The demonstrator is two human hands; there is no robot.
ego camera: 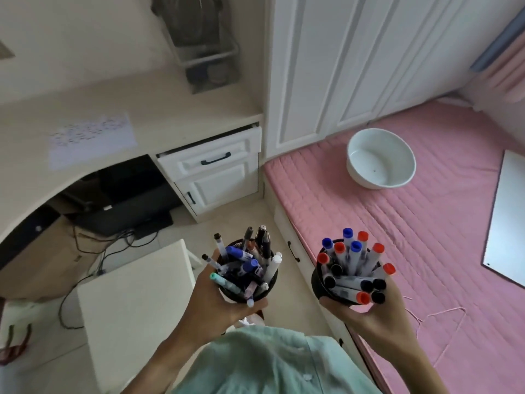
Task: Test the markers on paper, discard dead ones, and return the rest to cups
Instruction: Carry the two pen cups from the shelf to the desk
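A: What are the hands doing?

B: Each holds a black cup full of pens. The left hand (216,300) is curled round the left cup (247,291), fingers wrapped under its base. That cup is crammed with mixed pens and markers (241,265), leaning every way, some blue-capped, one pale green.

A: And the other?

B: The right hand (369,311) grips the right cup (319,282) from below and behind, thumb along its near side. It carries whiteboard markers (355,260) with red, blue and black caps, mostly upright, a few tilted toward the person.

A: Where are the cups?

B: Both in the air, well apart, over the floor beside the bed's left edge.

A: Anything on the bed?

B: On the pink bedspread (426,223) sits a white bowl (380,159) near the far edge, and a white board (508,223) at the right edge.

A: Any paper?

B: A scribbled sheet (91,137) lies on the desk (170,103), at its front edge.
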